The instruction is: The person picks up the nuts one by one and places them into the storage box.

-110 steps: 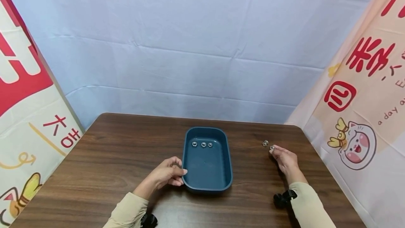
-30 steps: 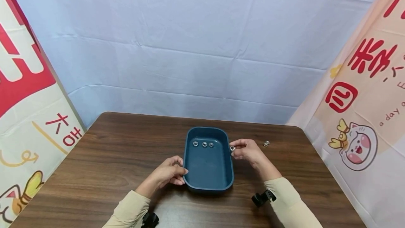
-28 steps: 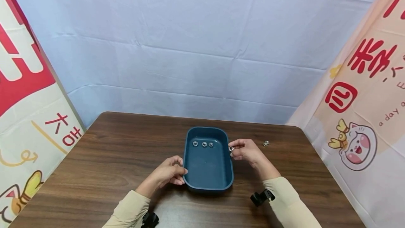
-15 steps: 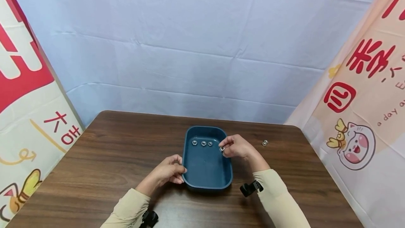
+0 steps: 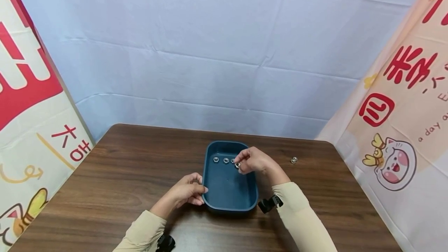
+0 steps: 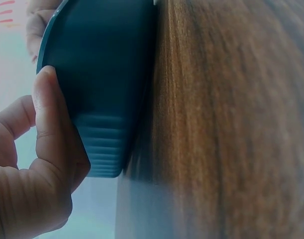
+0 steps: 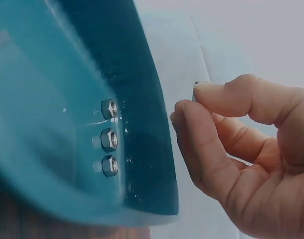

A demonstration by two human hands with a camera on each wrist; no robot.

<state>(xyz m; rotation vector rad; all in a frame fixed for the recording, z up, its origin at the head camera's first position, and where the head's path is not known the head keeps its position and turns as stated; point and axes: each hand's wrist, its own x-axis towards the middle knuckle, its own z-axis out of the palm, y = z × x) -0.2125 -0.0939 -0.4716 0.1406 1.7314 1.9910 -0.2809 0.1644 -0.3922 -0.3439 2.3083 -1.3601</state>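
Your L hand (image 5: 189, 190) is clamped on the blue tray (image 5: 231, 195), thumb over the rim nearest it, prob. to stop it sliding on the surface (image 5: 140, 158). Your R hand (image 5: 257, 161) has thumb & fingertips together on a nut (image 5: 237, 165), above the tray's inside; a fingertip pinch prob. suits so small a part. Three nuts (image 7: 109, 140) sit in a spaced row to that hand's L, nearest one partly hidden by it. Two more nuts (image 5: 294, 160) lie well to its R, outside the tray; can't tell if touching.
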